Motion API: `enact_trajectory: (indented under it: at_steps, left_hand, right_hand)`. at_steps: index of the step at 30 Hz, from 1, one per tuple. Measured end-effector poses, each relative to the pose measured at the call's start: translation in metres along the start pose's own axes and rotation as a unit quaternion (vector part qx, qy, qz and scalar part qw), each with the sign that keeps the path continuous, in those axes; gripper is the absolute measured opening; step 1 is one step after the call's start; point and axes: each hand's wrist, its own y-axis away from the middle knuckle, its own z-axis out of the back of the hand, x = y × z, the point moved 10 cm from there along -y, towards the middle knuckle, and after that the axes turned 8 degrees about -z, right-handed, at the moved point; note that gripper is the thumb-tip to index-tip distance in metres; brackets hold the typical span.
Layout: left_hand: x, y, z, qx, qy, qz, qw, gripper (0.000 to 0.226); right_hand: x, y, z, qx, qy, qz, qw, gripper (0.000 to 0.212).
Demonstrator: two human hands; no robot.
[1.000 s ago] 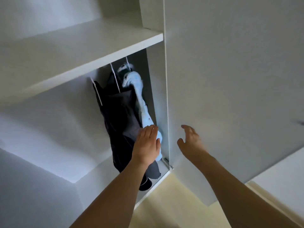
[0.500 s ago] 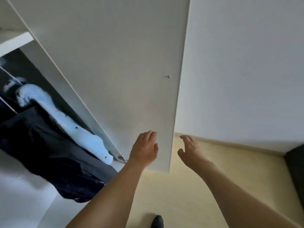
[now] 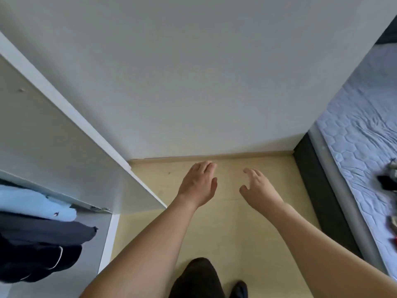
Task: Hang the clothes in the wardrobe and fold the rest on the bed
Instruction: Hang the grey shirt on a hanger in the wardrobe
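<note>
My left hand [image 3: 198,182] and my right hand [image 3: 258,189] are stretched out over the pale floor, fingers relaxed, holding nothing. At the far left, inside the white wardrobe [image 3: 107,237], hang a light blue garment [image 3: 32,203] and dark clothes [image 3: 40,250]. The wardrobe's door [image 3: 53,147] stands open to the left of my left hand. At the right edge lies the bed [image 3: 361,134] with a pale quilted cover and a few dark items [image 3: 386,182] on it, cut off by the frame.
A plain white wall [image 3: 204,72] faces me, with a skirting board along the yellowish floor [image 3: 247,222]. A dark bed frame [image 3: 322,201] borders the floor on the right. My dark trouser leg and foot [image 3: 199,278] show at the bottom.
My view has swung right and down, away from the wardrobe towards the floor and the bed. My left hand has left the hanging clothes; both hands stay empty.
</note>
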Motion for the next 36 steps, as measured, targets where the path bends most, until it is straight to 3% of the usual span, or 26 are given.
enact_trajectory:
  at_steps: [9,16,27,30,36]
  left_hand:
    - [-0.068,-0.078,-0.088,0.090,0.000,0.003,0.996,0.046]
    - [-0.191,-0.136,-0.146,0.139,-0.004,-0.035,0.990,0.047]
    - [-0.431,-0.183,-0.221,0.128,0.028,-0.004,0.991,0.047]
    - [-0.467,-0.200,-0.231,0.123,0.025,-0.008,0.992,0.048]
    - [-0.518,-0.231,-0.283,0.200,0.004,-0.014,0.980,0.045]
  right_hand:
    - [-0.117,-0.038,0.038,0.031,-0.007,-0.034,0.999,0.056]
    - [-0.265,-0.038,0.101,0.012,-0.025,-0.076,0.997,0.055]
    - [-0.507,0.005,0.199,0.050,-0.006,-0.089,0.995,0.050]
    - [-0.531,0.005,0.220,0.054,-0.006,-0.076,0.996,0.051]
    - [-0.620,0.010,0.242,0.052,-0.019,-0.108,0.993,0.049]
